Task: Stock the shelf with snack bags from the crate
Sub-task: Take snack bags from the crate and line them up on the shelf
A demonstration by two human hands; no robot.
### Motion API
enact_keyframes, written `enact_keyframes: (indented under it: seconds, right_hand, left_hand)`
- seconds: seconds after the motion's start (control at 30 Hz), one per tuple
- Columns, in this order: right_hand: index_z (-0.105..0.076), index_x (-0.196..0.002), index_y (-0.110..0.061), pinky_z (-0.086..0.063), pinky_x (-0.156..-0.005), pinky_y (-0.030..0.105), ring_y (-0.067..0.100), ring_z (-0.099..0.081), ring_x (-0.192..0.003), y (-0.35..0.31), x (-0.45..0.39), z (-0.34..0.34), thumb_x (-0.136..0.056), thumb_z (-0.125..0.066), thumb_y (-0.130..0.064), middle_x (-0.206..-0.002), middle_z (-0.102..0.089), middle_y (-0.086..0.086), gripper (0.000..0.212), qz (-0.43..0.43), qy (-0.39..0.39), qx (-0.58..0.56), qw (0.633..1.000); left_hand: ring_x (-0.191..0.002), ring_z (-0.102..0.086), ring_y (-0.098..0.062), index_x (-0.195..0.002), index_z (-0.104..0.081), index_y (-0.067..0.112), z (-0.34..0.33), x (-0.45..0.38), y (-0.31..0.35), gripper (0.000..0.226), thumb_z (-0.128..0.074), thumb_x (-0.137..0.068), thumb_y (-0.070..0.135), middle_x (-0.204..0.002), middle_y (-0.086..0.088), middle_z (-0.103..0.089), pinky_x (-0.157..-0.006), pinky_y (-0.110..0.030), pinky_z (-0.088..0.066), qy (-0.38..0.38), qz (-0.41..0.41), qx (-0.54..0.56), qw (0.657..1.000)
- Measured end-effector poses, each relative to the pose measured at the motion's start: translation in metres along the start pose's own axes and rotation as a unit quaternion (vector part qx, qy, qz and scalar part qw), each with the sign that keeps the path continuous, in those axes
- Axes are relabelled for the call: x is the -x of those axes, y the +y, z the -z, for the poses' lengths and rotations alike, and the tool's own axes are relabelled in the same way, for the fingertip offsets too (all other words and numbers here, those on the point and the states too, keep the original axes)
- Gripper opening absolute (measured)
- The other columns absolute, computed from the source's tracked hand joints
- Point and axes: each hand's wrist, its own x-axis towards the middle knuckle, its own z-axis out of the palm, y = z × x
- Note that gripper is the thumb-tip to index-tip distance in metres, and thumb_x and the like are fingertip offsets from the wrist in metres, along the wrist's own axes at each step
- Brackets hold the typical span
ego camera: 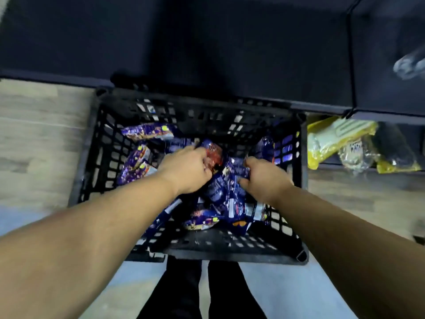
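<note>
Snack bags (216, 192): heaped in the black crate (230, 249), mid-frame, directly under both my hands.
Left hand (186, 171): fingers clenched on a red-marked bag (212, 155).
Right hand (264, 178): fingers pinching a blue bag (236, 171).
Shelf (207, 54): dark, across the upper frame, beyond the crate.

You have one view only, from the camera on your head. It looks steeply down and forward, close over the black crate (188, 247) on the floor, with the dark shelf (207, 54) across the top edge and your forearms reaching in from below.
</note>
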Motion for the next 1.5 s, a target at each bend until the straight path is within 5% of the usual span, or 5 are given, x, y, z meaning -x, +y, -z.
enact_keyframes:
  seconds: [0.53,0.83,0.97,1.27,1.5]
  right_hand:
    - [0.015,-0.152,-0.02,-0.009,-0.12,0.052,0.034,0.011,-0.147,0.033,-0.039,-0.12,-0.076,-0.076,-0.051,-0.161,0.016,0.005,0.123,-0.013,-0.17,0.058,0.984]
    - [-0.004,-0.154,-0.015,-0.04,-0.104,0.042,0.032,-0.036,-0.137,0.032,-0.051,-0.116,-0.081,-0.072,-0.005,-0.158,-0.021,0.009,0.1,-0.017,-0.063,-0.035,0.997]
    - [-0.027,-0.139,-0.016,-0.052,-0.088,0.041,0.027,-0.06,-0.105,0.028,-0.05,-0.094,-0.086,-0.067,-0.027,-0.127,-0.055,0.006,0.068,-0.016,-0.005,-0.132,0.991]
    - [-0.054,-0.095,-0.021,-0.053,-0.061,0.028,0.02,-0.06,-0.072,0.016,-0.053,-0.061,-0.094,-0.053,-0.019,-0.084,-0.06,0.004,0.002,-0.072,0.018,-0.471,0.879]
    - [-0.054,-0.098,-0.014,-0.051,-0.057,0.027,0.025,-0.059,-0.068,0.023,-0.059,-0.076,-0.092,-0.051,-0.015,-0.084,-0.058,0.011,0.006,-0.153,-0.052,-0.513,0.843]
  left_hand:
    - [-0.131,-0.037,-0.033,-0.145,-0.026,0.014,-0.114,-0.042,0.004,0.063,-0.056,-0.093,0.034,-0.144,-0.015,-0.037,-0.106,-0.038,-0.034,-0.123,0.061,0.089,0.987]
    - [-0.102,-0.051,-0.031,-0.133,-0.035,0.009,-0.134,-0.057,0.003,0.047,-0.055,-0.092,0.016,-0.107,-0.011,-0.053,-0.083,-0.038,-0.044,-0.109,0.097,0.105,0.984]
    - [-0.084,-0.051,-0.024,-0.136,-0.035,0.009,-0.128,-0.055,0.002,0.045,-0.051,-0.093,0.011,-0.091,-0.004,-0.053,-0.074,-0.034,-0.045,-0.103,0.097,0.133,0.981]
    - [-0.062,-0.051,-0.015,-0.103,-0.06,0.022,-0.065,-0.048,-0.02,0.011,-0.055,-0.093,0.02,-0.073,0.004,-0.056,-0.056,-0.024,-0.037,0.019,0.106,0.243,0.964]
    - [-0.095,-0.061,-0.033,-0.105,-0.065,0.003,-0.039,-0.054,-0.026,0.023,-0.055,-0.091,0.018,-0.103,-0.016,-0.065,-0.074,-0.032,-0.047,0.064,0.141,0.206,0.966]
